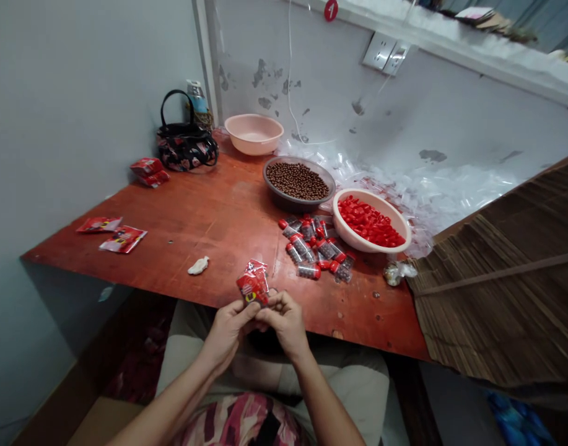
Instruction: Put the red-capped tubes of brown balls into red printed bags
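Just over the table's front edge, my left hand (234, 323) and my right hand (284, 319) pinch the lower end of a red printed packet (253, 282) between them. Its upper part stands clear of my fingers, and what lies behind them is hidden. To the left on the table is a small crumpled white piece (199, 266). Right of my hands lies a loose pile of small clear bottles with red caps (306, 248), filled with brown balls.
Behind the pile stand a grey bowl of brown balls (297, 181), a pink bowl of red caps (370, 220) and a pink basin (254, 133). Clear plastic pieces (455, 186) line the wall. More red packets (124, 239), a handbag (186, 145) and stacked cardboard (506, 279) flank the table.
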A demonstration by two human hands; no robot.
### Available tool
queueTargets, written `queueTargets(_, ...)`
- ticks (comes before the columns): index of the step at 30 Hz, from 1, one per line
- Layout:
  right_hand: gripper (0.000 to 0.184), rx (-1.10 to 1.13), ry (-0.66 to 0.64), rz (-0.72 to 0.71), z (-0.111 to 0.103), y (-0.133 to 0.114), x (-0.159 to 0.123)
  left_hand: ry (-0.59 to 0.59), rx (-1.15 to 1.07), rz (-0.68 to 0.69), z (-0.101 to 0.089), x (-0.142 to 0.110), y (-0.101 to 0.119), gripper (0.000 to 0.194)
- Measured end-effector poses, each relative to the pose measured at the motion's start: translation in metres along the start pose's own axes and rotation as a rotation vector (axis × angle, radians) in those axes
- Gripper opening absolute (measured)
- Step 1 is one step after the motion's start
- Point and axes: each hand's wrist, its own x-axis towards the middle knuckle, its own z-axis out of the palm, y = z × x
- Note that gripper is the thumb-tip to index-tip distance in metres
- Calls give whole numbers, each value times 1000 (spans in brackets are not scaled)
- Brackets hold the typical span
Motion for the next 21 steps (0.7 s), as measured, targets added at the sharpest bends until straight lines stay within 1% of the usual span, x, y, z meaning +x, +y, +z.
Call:
queueTargets(2, 29, -57, -74, 3, 12, 4, 1, 97, -69, 10, -14, -14, 4, 15)
queueTargets(4, 33, -100, -164, 11, 24, 10, 1, 264, -184, 75, -34, -32, 4, 22)
queueTargets(5, 35, -105, -204, 20, 28, 13, 0, 351, -259, 105, -44, -41, 2, 29)
queueTargets(7, 32, -99, -235, 39, 31, 18, 0, 500, -319, 61, -62, -56, -2, 44)
queueTargets(8, 29, -95, -219, 45, 29, 19, -1, 552, -305, 17, -69, -61, -5, 45)
queueTargets(9, 25, -96, -193, 48, 26, 20, -1, 572, -265, -30, -73, -64, -7, 44)
queueTargets(11, 19, -111, -138, 37, 15, 19, -1, 547, -134, -81, -74, -60, -7, 41)
queueTargets(12, 17, -120, -118, 30, 9, 18, -1, 508, -42, -63, -72, -54, -6, 41)
queueTargets(13, 17, -127, -102, 22, 3, 16, -1, 458, 73, -12, -67, -46, -4, 42)
queueTargets(14, 17, -136, -88, 14, -2, 15, -1, 407, 213, 76, -62, -34, -1, 42)
queueTargets(16, 17, -152, -60, 3, -9, 11, -3, 241, 603, 336, -51, -7, 4, 39)
queueTargets(17, 18, -159, -50, -1, -11, 9, -3, 185, 795, 484, -46, 8, 5, 40)
queueTargets(18, 18, -166, -43, -6, -13, 7, -4, 140, 970, 602, -42, 22, 5, 40)
queueTargets(19, 19, -174, -40, -13, -13, 5, -5, 115, 1125, 679, -39, 35, 3, 38)
queueTargets(21, 20, -195, -40, -27, -13, 3, -6, 138, 1350, 768, -38, 55, -3, 32)
